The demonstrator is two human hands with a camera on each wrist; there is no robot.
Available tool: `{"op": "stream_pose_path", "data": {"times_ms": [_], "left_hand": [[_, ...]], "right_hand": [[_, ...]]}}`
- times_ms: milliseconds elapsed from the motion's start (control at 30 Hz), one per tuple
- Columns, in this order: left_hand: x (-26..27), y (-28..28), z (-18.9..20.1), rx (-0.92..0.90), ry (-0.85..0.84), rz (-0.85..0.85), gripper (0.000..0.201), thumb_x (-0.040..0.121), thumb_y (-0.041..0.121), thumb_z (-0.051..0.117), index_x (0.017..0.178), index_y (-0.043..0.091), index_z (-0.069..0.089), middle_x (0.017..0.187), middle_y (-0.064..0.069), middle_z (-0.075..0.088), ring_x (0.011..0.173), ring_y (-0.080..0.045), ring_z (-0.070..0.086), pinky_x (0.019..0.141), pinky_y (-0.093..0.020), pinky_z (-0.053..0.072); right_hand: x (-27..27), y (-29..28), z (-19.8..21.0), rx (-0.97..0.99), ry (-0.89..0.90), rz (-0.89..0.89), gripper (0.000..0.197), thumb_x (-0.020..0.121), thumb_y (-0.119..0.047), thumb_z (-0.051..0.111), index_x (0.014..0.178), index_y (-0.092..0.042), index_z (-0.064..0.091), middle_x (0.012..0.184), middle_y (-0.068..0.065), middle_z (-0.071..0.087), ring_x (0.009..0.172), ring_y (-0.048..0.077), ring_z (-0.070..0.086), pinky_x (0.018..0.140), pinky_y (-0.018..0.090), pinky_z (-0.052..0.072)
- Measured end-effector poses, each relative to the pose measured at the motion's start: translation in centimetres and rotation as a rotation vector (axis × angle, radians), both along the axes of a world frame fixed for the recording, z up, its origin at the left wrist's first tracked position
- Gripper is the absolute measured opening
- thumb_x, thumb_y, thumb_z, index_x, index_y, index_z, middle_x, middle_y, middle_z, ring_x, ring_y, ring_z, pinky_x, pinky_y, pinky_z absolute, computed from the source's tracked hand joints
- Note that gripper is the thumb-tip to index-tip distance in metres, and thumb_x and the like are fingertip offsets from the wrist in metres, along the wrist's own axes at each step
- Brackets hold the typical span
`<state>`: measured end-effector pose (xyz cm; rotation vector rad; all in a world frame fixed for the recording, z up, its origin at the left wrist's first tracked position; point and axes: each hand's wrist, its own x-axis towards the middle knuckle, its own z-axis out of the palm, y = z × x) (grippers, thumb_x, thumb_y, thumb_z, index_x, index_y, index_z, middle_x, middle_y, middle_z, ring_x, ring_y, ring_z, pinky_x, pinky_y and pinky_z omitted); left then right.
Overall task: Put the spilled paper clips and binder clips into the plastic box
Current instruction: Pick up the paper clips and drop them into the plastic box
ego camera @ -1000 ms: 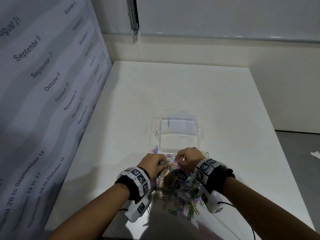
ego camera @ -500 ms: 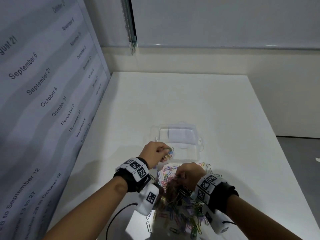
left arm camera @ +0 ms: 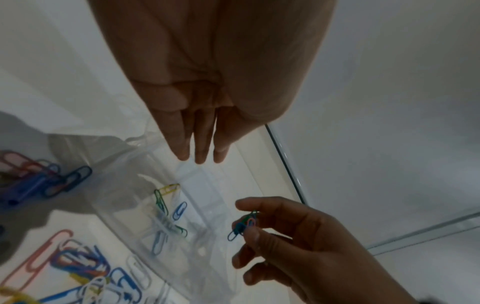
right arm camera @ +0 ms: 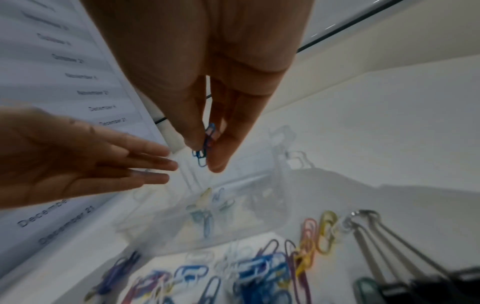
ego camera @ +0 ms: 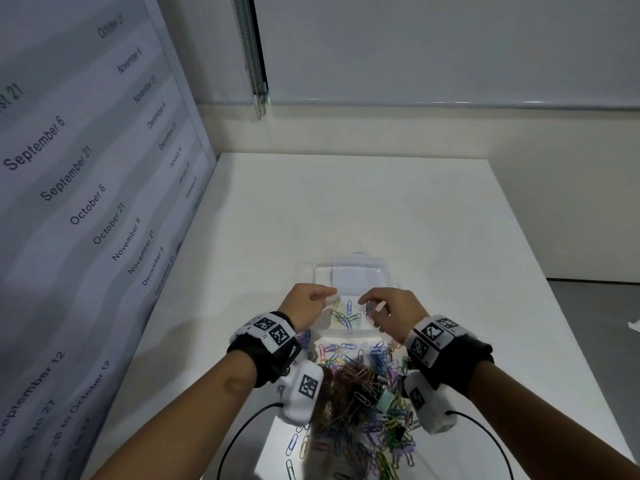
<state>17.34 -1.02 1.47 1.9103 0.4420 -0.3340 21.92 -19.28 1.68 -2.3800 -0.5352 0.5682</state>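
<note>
A: What carries it all?

B: A white table (ego camera: pixel 433 216), with a dated wall chart (ego camera: pixel 79 174) standing along its left edge.

A: And the container?

B: The clear plastic box (ego camera: pixel 349 275) sits open near the middle of the table, toward the near edge. A few paper clips in the box (ego camera: pixel 344 315) lie on its floor at the near end, yellow, green and blue.

A: The spill?

B: A heap of paper clips (ego camera: pixel 360 386) in many colours spreads from the box's near wall to the table's near edge. Binder clips (right arm camera: pixel 415 283) lie among it on the right side, dark bodies with wire handles.

A: The hands?

B: Both hover over the box's near end. The left hand (ego camera: pixel 304 304) has its fingers (left arm camera: pixel 200 144) straight and together, holding nothing. The right hand (ego camera: pixel 394 313) pinches a small bunch of clips (right arm camera: pixel 205 148), mostly blue, between thumb and fingertips above the box.
</note>
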Motion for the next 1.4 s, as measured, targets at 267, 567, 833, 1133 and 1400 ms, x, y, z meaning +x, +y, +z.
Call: {"op": "stream_pose_path", "data": {"times_ms": [267,567,833,1133,1400], "left_hand": [[-2.0,2.1,-1.6,0.248,-0.103,0.21,0.018,0.086,0.002,0.049,0.091,0.016,0.06,0.09,-0.006,0.062,0.075,-0.017,0.054,0.067,-0.022,0.041],[-4.7,2.2,-4.1,0.42,0.218,-0.179,0.078,0.069,0.033,0.079,0.134,0.016,0.04,0.131,-0.007,0.037,0.121,-0.022,0.045,0.101,-0.029,0.04],[-6.8,-0.3,-5.1,0.481,0.14,-0.221,0.075,0.059,0.04,0.081,0.122,0.021,0.043,0.11,0.001,0.034,0.111,-0.018,0.041,0.094,-0.026,0.042],[-7.6,-1.5,-5.7,0.432,0.073,-0.253,0.025,0.076,0.02,0.07,0.089,0.027,0.05,0.088,0.006,0.041,0.084,-0.017,0.05,0.077,-0.023,0.04],[-7.3,0.1,-5.5,0.187,0.064,-0.044,0.04,0.08,-0.007,0.048,0.062,0.027,0.06,0.065,0.007,0.06,0.064,-0.014,0.058,0.063,-0.022,0.049]], "right_hand": [[1.2,0.6,-0.6,-0.066,0.019,-0.034,0.039,0.088,0.003,0.041,0.114,-0.018,0.062,0.111,0.005,0.068,0.088,0.015,0.059,0.075,0.014,0.037],[-1.2,0.0,-1.0,-0.033,-0.047,0.015,0.027,0.085,-0.004,0.046,0.092,-0.015,0.07,0.094,0.001,0.069,0.075,0.008,0.052,0.071,0.016,0.037],[-5.4,-0.5,-3.9,-0.263,-0.004,0.346,0.053,0.077,-0.035,0.066,0.124,-0.015,0.052,0.121,0.007,0.056,0.111,0.022,0.051,0.098,0.031,0.041],[-5.7,0.3,-4.1,-0.254,0.094,0.279,0.027,0.077,-0.026,0.06,0.098,-0.01,0.067,0.105,0.013,0.066,0.098,0.025,0.06,0.088,0.027,0.046],[-4.0,0.2,-2.6,-0.135,0.072,0.038,0.023,0.076,-0.011,0.05,0.07,-0.029,0.064,0.067,-0.011,0.059,0.055,-0.001,0.049,0.051,0.003,0.033]]}}
